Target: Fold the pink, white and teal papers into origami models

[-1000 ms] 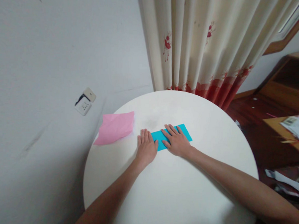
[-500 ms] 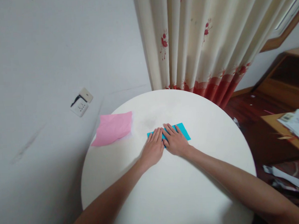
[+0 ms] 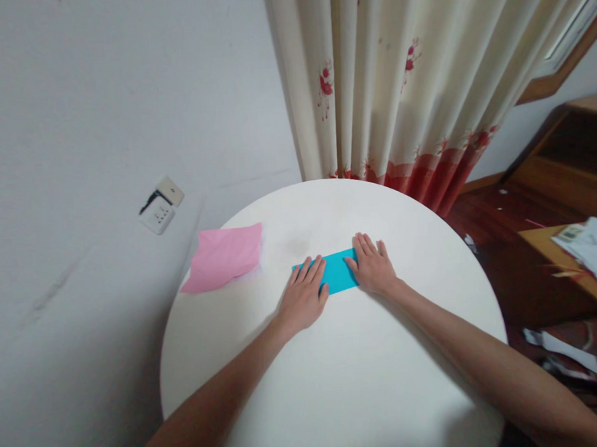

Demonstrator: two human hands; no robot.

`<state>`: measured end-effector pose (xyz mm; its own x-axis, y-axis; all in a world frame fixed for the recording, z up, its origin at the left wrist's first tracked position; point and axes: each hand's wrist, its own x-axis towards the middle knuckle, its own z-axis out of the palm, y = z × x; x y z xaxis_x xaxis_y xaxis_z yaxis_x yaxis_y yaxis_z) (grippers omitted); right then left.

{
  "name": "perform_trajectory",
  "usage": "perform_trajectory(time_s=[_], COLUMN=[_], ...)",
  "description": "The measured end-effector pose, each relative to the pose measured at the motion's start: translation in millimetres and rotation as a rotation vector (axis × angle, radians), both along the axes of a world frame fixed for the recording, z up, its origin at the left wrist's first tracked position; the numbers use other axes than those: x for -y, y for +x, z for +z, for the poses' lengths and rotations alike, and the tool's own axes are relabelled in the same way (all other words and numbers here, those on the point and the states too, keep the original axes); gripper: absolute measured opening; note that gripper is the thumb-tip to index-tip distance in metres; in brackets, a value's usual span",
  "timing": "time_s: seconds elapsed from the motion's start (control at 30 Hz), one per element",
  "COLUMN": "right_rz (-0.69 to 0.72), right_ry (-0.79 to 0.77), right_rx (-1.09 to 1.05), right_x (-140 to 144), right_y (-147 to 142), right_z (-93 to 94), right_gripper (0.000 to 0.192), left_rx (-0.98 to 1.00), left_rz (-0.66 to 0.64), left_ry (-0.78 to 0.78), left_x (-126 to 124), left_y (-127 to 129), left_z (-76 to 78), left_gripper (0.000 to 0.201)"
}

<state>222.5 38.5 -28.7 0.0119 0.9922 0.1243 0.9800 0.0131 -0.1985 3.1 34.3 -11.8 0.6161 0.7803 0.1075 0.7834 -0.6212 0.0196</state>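
Fingers (image 3: 317, 270) of left hand (image 3: 304, 299) and right hand (image 3: 375, 271) slightly apart, flat on opposite ends of blue paper (image 3: 339, 273)

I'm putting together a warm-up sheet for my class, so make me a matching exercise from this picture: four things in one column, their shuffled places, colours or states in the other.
Things
1. Left hand
2. Pink sheet
3. Right hand
4. Curtain

Descriptions
A. Lies at the far-left edge of the white table
B. Cream above, red along the bottom
C. Palm down, at the right end of the blue sheet
D. Palm down, at the blue sheet's left end

Pairs: 1-D, 2-A, 3-C, 4-B
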Motion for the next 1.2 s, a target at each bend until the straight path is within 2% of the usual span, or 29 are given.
perform_trajectory(time_s=[0.13, 0.23, 0.33, 0.47, 0.53, 1.2], right_rz=[-0.158, -0.209, -0.050, 0.265, 0.325, 0.328], right_ry=[-0.002, 0.131, 0.249, 0.104, 0.052, 0.022], right_rx=[-0.043, -0.096, -0.087, -0.061, -0.066, -0.051], right_x=[-10.3, -12.6, -5.2, 11.0, 15.9, 18.1], right_y=[19.4, 17.5, -4.9, -41.8, -51.2, -52.0], right_z=[1.7, 10.9, 18.8, 16.4, 12.8, 12.3], right_gripper=[0.065, 0.060, 0.058, 0.057, 0.056, 0.057], left_rx=[-0.001, 0.002, 0.004, -0.009, -0.016, -0.019], left_rz=[0.003, 0.007, 0.008, 0.006, 0.011, 0.106], left_ry=[-0.004, -0.003, 0.004, 0.005, 0.002, 0.057], left_x=[0.4, 1.1, 1.5, 1.2, 1.0, -2.6], left_y=[0.7, 1.4, 1.9, 2.0, 1.9, 6.8], left_z=[1.3, 2.3, 2.3, 1.1, 0.6, -3.8], left_gripper=[0.058, 0.058, 0.058, 0.058, 0.058, 0.060])
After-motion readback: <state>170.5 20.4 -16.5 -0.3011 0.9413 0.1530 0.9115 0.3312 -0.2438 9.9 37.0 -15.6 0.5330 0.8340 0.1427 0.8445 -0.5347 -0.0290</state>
